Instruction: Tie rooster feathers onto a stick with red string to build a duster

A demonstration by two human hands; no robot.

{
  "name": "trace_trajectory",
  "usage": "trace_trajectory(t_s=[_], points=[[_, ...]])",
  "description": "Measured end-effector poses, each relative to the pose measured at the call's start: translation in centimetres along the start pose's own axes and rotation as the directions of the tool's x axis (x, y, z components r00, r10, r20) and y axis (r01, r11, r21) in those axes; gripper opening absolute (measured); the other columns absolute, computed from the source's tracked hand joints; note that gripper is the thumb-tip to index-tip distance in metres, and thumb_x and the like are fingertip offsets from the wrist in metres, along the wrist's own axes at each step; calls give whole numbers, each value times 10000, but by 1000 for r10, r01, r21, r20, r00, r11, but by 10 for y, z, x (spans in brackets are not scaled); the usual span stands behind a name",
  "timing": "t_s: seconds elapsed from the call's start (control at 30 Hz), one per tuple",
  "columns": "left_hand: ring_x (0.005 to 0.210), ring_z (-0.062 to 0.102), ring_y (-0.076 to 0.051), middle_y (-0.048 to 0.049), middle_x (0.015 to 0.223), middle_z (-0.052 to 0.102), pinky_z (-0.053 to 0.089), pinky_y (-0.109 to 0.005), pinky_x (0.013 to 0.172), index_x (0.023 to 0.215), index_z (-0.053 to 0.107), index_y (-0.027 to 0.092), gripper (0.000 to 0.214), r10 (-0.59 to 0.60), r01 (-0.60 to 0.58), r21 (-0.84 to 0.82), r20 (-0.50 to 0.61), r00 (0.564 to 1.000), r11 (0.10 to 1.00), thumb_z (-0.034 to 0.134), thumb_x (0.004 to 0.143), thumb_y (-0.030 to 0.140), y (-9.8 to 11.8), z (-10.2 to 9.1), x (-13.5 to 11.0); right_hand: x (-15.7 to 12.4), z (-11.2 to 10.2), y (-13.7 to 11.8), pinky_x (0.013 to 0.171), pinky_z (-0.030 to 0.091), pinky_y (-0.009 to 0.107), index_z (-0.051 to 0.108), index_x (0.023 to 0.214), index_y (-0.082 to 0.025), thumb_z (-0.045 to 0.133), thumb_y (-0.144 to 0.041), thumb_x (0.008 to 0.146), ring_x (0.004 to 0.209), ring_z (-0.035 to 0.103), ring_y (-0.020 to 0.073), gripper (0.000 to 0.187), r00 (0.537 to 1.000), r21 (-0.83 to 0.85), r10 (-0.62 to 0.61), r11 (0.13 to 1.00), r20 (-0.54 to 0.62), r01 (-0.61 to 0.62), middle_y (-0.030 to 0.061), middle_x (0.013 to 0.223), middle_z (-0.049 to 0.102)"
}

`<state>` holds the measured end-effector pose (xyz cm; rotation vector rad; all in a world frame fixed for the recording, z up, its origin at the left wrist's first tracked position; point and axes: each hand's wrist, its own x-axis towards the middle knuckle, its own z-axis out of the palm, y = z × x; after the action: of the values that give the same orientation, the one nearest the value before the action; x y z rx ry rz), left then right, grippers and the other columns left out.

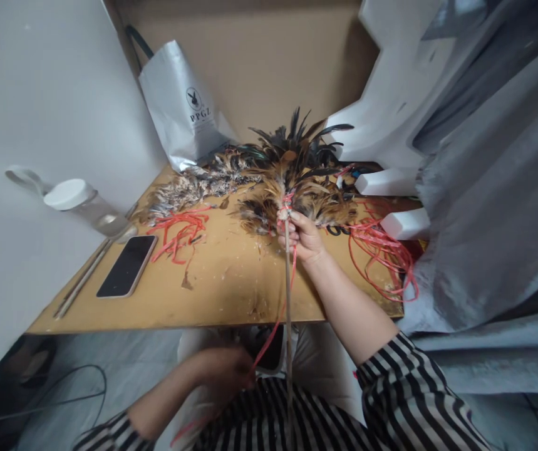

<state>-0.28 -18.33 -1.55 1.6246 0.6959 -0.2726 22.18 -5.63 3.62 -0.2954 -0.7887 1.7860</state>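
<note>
My right hand (299,235) is closed round a thin wooden stick (289,313) just below a bunch of brown and black feathers (292,169) bound to it with red string. The stick runs down toward my lap. My left hand (224,371), low by my striped top and blurred, pinches the red string (269,335) that leads up to the binding. Both hands are over the near edge of the wooden tabletop (222,275).
A black phone (126,265) and thin sticks (83,279) lie at the left. A clear bottle with a white lid (83,203) leans there. Loose red strings (181,232), more feathers (188,188), a silver bag (181,113), white foam blocks (407,223) and grey cloth (494,207) surround the table.
</note>
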Motion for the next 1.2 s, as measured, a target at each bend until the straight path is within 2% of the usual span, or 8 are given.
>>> trace_trajectory(t_s=[0.07, 0.13, 0.2, 0.3, 0.47, 0.6, 0.97, 1.2], points=[[608, 555, -124, -2, 668, 635, 431, -224, 560, 826, 692, 179, 193, 27, -25, -73, 28, 999, 997, 570, 791, 324, 18, -16, -28, 1, 1, 2, 329, 152, 93, 520, 734, -143, 678, -275, 681, 377, 134, -4, 211, 1000, -9, -9, 1000, -1, 9, -106, 506, 329], [627, 563, -117, -40, 750, 664, 424, -207, 550, 852, 696, 162, 234, 84, -114, -137, -206, 975, 984, 558, 803, 345, 40, -41, -45, 2, 3, 5, 331, 150, 96, 509, 696, -140, 692, -277, 667, 380, 147, -5, 230, 1000, -30, -15, 999, 3, 16, -99, 506, 348], [551, 536, -90, -45, 677, 650, 410, -182, 508, 751, 687, 140, 224, 135, -289, -165, -603, 786, 943, 607, 769, 349, 60, -69, -45, 2, 5, 7, 332, 145, 101, 504, 671, -138, 703, -279, 659, 381, 157, -6, 245, 1000, -62, -15, 998, -6, 15, -91, 507, 374], [545, 566, -92, -78, 710, 663, 419, -165, 477, 778, 677, 109, 216, 165, -509, -242, -760, 629, 826, 664, 727, 318, 82, -106, -17, 2, 4, 9, 331, 127, 112, 534, 698, -136, 709, -286, 661, 377, 159, -5, 234, 998, -125, -27, 992, -54, 20, -83, 509, 405], [595, 629, -125, -117, 740, 673, 509, -210, 553, 819, 641, 65, 274, 204, -595, -483, -640, 740, 643, 640, 758, 332, 98, -136, 37, 4, -1, 8, 328, 117, 135, 562, 700, -136, 716, -326, 662, 361, 193, -2, 248, 987, -243, -101, 968, -125, 69, -77, 497, 418], [565, 637, -138, -98, 668, 665, 524, -232, 548, 818, 612, 77, 268, 245, -600, -556, -582, 775, 575, 600, 793, 344, 94, -144, 57, 7, -2, 9, 335, 122, 154, 578, 691, -130, 714, -362, 666, 347, 284, 12, 270, 985, -351, -100, 935, -140, 45, -63, 470, 442], [424, 473, -37, -21, 634, 575, 332, -107, 348, 802, 592, 122, 291, 178, -477, -771, -446, 877, 421, 540, 822, 408, 69, -146, 61, 11, -4, 14, 366, 137, 192, 663, 736, -116, 692, -412, 677, 353, 310, 22, 304, 986, -548, -37, 834, -163, -60, -19, 529, 572], [416, 375, -8, -9, 629, 508, 279, -82, 353, 788, 570, 115, 217, 158, -467, -836, -439, 884, 287, 500, 865, 305, 71, -145, 63, 12, 0, 12, 548, 358, 209, 652, 594, -121, 713, -449, 606, 558, 515, 89, 334, 982, -614, -63, 787, -180, -62, 30, 618, 644]])
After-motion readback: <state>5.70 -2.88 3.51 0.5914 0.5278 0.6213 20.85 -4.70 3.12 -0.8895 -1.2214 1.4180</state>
